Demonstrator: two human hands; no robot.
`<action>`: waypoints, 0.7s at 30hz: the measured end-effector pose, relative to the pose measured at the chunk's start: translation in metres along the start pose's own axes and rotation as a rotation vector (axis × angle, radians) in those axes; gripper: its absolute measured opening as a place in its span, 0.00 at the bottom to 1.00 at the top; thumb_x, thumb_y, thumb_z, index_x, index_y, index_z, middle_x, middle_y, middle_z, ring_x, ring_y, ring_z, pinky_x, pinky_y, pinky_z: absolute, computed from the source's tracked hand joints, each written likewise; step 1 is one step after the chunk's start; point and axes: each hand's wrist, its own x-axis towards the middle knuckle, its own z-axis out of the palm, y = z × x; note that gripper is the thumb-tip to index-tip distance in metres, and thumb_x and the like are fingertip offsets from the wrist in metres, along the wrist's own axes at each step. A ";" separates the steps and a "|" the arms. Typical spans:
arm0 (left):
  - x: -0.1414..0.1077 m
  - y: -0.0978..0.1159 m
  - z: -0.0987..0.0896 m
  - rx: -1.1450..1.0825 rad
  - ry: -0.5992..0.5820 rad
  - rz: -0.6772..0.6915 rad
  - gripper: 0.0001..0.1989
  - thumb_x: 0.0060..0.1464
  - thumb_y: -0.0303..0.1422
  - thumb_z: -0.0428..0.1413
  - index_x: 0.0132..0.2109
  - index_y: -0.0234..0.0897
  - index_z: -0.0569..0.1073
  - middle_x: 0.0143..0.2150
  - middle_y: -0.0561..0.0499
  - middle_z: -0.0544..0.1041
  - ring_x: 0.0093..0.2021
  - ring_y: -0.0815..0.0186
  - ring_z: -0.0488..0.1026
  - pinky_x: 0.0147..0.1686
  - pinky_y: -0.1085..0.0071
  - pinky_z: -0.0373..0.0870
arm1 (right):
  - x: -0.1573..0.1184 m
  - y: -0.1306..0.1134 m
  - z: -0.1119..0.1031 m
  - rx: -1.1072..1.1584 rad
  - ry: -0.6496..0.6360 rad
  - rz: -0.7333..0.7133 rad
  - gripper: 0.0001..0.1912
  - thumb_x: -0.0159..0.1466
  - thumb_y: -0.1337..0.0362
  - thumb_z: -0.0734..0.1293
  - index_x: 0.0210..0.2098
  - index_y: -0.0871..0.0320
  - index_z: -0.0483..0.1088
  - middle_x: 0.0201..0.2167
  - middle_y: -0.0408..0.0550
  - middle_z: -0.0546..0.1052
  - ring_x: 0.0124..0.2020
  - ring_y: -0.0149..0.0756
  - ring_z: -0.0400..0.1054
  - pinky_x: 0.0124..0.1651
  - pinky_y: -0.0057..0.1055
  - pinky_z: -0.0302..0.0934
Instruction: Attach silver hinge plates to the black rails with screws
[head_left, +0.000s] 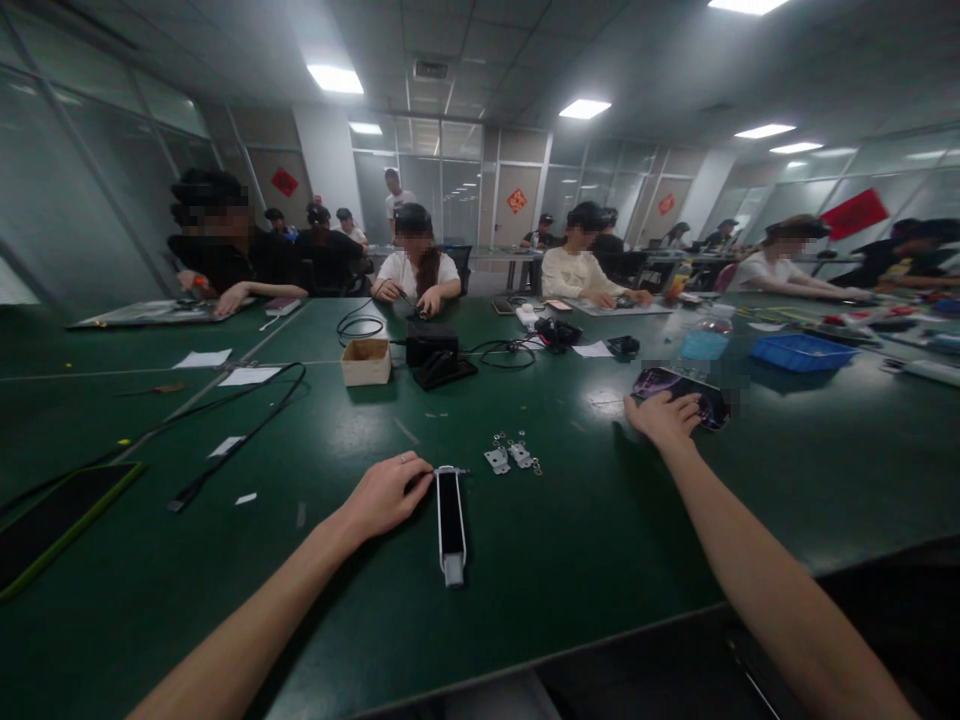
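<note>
A long, narrow device with a white frame and black face (451, 515) lies on the green table in front of me, with a thin metal pin (461, 471) crossing its far end. At that end my left hand (390, 495) rests on its side, fingers curled and tips closed against the left edge. My right hand (667, 412) lies over a smartphone (712, 402) with its screen on, fingers stretched across it. Between my hands are two small metal plates (519, 456) with several tiny nuts or washers (537, 466) around them.
Ahead stand a small cardboard box (365, 362) and a black box-shaped device (431, 345) with cables. A bottle of blue liquid (706, 335) and a blue tray (802, 352) are at right. A green-edged black mat (64, 520) lies at left. People sit across the table.
</note>
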 end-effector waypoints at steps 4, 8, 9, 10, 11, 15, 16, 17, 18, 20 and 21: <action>0.000 -0.001 0.000 -0.009 -0.005 -0.001 0.12 0.62 0.32 0.46 0.43 0.36 0.74 0.39 0.47 0.75 0.36 0.65 0.73 0.37 0.70 0.69 | 0.003 0.001 0.000 0.012 0.006 0.094 0.41 0.60 0.47 0.57 0.58 0.80 0.53 0.63 0.85 0.42 0.64 0.69 0.40 0.59 0.61 0.39; 0.000 0.000 0.000 -0.014 -0.011 0.000 0.13 0.62 0.33 0.46 0.43 0.35 0.74 0.39 0.47 0.75 0.36 0.64 0.73 0.37 0.70 0.69 | 0.002 0.001 -0.001 0.023 0.002 0.098 0.40 0.60 0.48 0.58 0.58 0.78 0.54 0.63 0.84 0.43 0.64 0.68 0.40 0.59 0.61 0.39; 0.000 0.000 -0.001 -0.013 -0.011 -0.002 0.13 0.62 0.33 0.45 0.43 0.35 0.74 0.39 0.47 0.75 0.36 0.64 0.73 0.37 0.70 0.69 | 0.002 0.001 -0.001 0.025 0.002 0.098 0.40 0.60 0.48 0.58 0.58 0.78 0.54 0.63 0.83 0.43 0.64 0.68 0.40 0.59 0.60 0.38; 0.000 0.001 -0.001 -0.011 -0.013 -0.004 0.13 0.62 0.33 0.45 0.43 0.35 0.74 0.39 0.46 0.75 0.36 0.64 0.73 0.37 0.69 0.69 | 0.002 0.001 -0.002 0.026 0.002 0.098 0.40 0.60 0.48 0.58 0.58 0.78 0.55 0.63 0.83 0.43 0.64 0.68 0.40 0.60 0.60 0.38; 0.000 0.001 -0.002 -0.009 -0.015 -0.007 0.13 0.62 0.33 0.45 0.43 0.35 0.74 0.39 0.46 0.75 0.36 0.64 0.73 0.37 0.69 0.69 | 0.002 0.001 -0.002 0.028 0.001 0.099 0.40 0.60 0.48 0.58 0.58 0.79 0.55 0.63 0.83 0.43 0.64 0.68 0.39 0.60 0.59 0.38; 0.000 0.001 -0.001 -0.005 -0.014 -0.008 0.13 0.62 0.32 0.46 0.42 0.36 0.74 0.39 0.47 0.75 0.36 0.64 0.73 0.38 0.69 0.69 | 0.002 0.001 -0.006 0.036 -0.008 0.107 0.39 0.60 0.49 0.58 0.58 0.78 0.55 0.63 0.83 0.44 0.64 0.68 0.40 0.59 0.60 0.38; 0.000 0.000 -0.001 -0.006 -0.012 -0.006 0.12 0.62 0.32 0.46 0.43 0.36 0.74 0.39 0.47 0.75 0.36 0.64 0.73 0.38 0.69 0.69 | 0.002 0.000 -0.007 0.036 -0.010 0.107 0.39 0.61 0.49 0.58 0.58 0.78 0.54 0.63 0.83 0.44 0.64 0.69 0.40 0.59 0.61 0.39; 0.000 -0.001 0.000 -0.008 -0.010 -0.004 0.12 0.62 0.32 0.46 0.43 0.36 0.74 0.39 0.47 0.75 0.36 0.64 0.73 0.38 0.69 0.69 | 0.002 0.000 -0.008 0.034 -0.012 0.105 0.39 0.61 0.49 0.58 0.58 0.78 0.54 0.63 0.84 0.44 0.64 0.69 0.40 0.58 0.61 0.39; -0.001 -0.001 0.000 -0.010 -0.010 -0.001 0.12 0.62 0.32 0.46 0.43 0.36 0.74 0.39 0.47 0.75 0.36 0.64 0.73 0.38 0.69 0.69 | 0.000 -0.001 -0.009 0.031 -0.013 0.099 0.39 0.61 0.49 0.58 0.58 0.79 0.54 0.63 0.84 0.44 0.64 0.69 0.40 0.58 0.61 0.39; -0.001 -0.002 0.001 -0.014 -0.011 0.004 0.12 0.62 0.32 0.46 0.43 0.36 0.74 0.39 0.47 0.75 0.36 0.64 0.73 0.38 0.69 0.69 | -0.005 -0.006 -0.011 0.021 -0.015 0.076 0.39 0.61 0.50 0.58 0.58 0.80 0.55 0.63 0.85 0.44 0.64 0.69 0.40 0.58 0.61 0.39; -0.001 -0.002 0.001 -0.016 -0.014 0.004 0.12 0.62 0.32 0.46 0.43 0.36 0.74 0.39 0.47 0.75 0.37 0.63 0.73 0.38 0.69 0.69 | -0.009 -0.009 -0.012 0.015 -0.016 0.056 0.39 0.61 0.50 0.58 0.58 0.80 0.55 0.63 0.84 0.44 0.64 0.69 0.40 0.58 0.60 0.40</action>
